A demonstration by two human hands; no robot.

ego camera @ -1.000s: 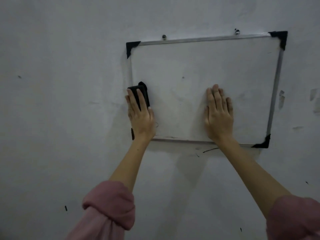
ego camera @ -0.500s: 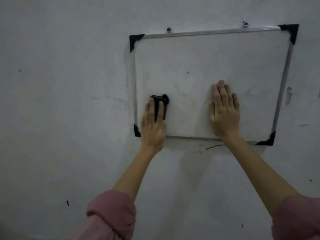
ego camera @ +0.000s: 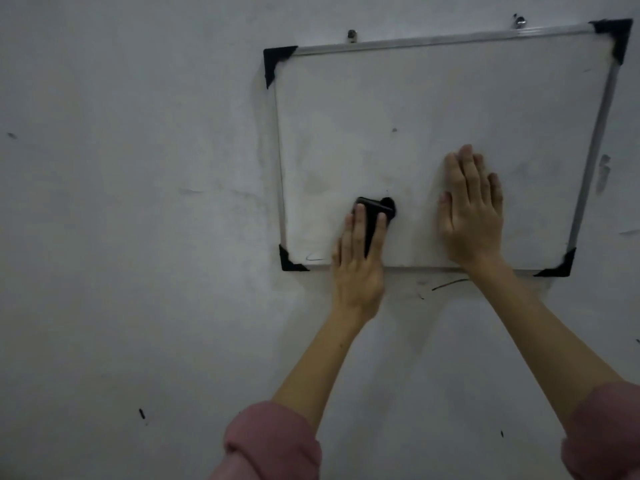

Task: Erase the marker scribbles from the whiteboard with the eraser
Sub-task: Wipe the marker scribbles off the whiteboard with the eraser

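Left hand (ego camera: 358, 268) fingers (ego camera: 356, 226) extended and lying flat over a black eraser (ego camera: 375, 216), pressing it against the whiteboard (ego camera: 433, 109) – the eraser's top end pokes out past the fingertips; how the thumb sits I cannot tell. Eraser is on the lower part of the board, left of centre, just above the bottom frame edge. Right hand (ego camera: 471, 216) is open, palm flat on the board surface, fingers together pointing up, holding nothing – it sits to the right of the eraser, apart from it, heel of the hand at the bottom frame. A faint marker stroke (ego camera: 315, 257) shows in the lower-left corner of the board, beside the black corner cap (ego camera: 289, 263). Rest of the board is smudgy grey, one small dark dot (ego camera: 394, 130) near the middle. Board hangs on a grey wall (ego camera: 138, 202) from two screws (ego camera: 352, 34) above the top frame. Pink sleeves (ego camera: 273, 441) are pushed up both forearms. A dark line (ego camera: 450, 284) marks the wall just below the board.
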